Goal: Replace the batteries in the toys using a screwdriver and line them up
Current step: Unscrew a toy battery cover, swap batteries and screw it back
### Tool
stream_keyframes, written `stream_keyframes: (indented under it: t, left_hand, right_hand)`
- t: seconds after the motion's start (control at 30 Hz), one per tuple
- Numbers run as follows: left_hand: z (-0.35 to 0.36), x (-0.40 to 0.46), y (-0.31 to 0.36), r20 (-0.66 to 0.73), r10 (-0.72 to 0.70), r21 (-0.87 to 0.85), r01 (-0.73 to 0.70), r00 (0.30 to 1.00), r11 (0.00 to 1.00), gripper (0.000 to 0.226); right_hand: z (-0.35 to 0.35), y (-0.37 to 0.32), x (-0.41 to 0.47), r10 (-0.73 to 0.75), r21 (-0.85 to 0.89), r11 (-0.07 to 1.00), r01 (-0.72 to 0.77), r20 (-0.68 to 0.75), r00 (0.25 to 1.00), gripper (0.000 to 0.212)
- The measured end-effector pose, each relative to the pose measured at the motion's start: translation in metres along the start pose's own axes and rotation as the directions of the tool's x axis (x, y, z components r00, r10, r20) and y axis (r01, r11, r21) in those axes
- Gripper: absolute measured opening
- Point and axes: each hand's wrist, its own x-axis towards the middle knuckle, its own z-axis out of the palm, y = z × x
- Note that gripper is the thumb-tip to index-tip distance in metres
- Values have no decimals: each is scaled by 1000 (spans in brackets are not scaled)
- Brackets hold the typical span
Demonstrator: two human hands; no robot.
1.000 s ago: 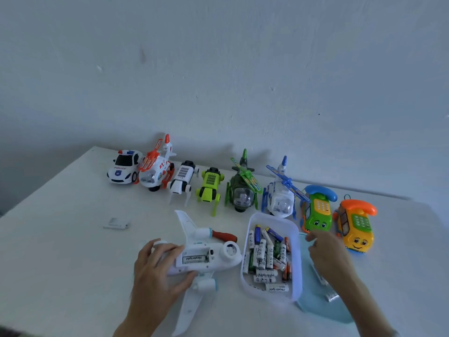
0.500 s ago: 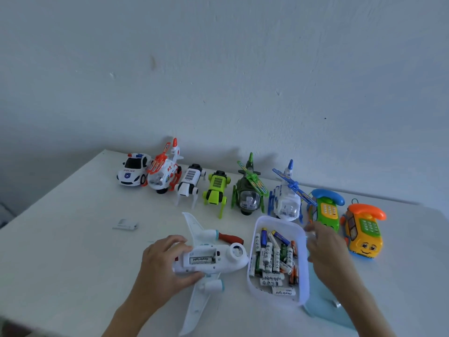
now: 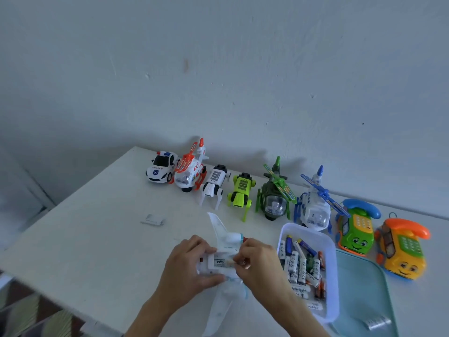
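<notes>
White plastic toy aeroplane [image 3: 224, 242] lies belly-up at the near table [image 3: 97, 239] edge. Left hand [image 3: 188, 266] grips its fuselage; right hand [image 3: 261, 266] pinches a battery [image 3: 224, 263] in the open compartment. Clear plastic battery tub [image 3: 331, 276] sits just right

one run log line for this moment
step: battery into toy plane | left hand: holds plane | right hand: at compartment | battery tub: beside
</notes>
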Motion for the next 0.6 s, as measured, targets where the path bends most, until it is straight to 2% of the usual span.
stream_keyframes:
  t: [0.13,0.2,0.5,0.6]
  left_hand:
    - [-2,1,1,15,4,0,-4,1000,1000,52]
    - [-1,0,2,20,4,2,-4,1000,1000,52]
    - [-1,0,1,4,19,3,-19,1000,1000,52]
    - [0,-1,1,0,20,-3,-20,1000,1000,52]
  right_hand:
    - [2,12,0,-246,-155,960,234,-63,967,15]
    - [3,18,-1,-318,-179,937,301,-75,945,14]
    - [10,28,1,-410,-120,910,396,-132,902,11]
    - [12,30,-1,-394,-91,919,384,-140,908,9]
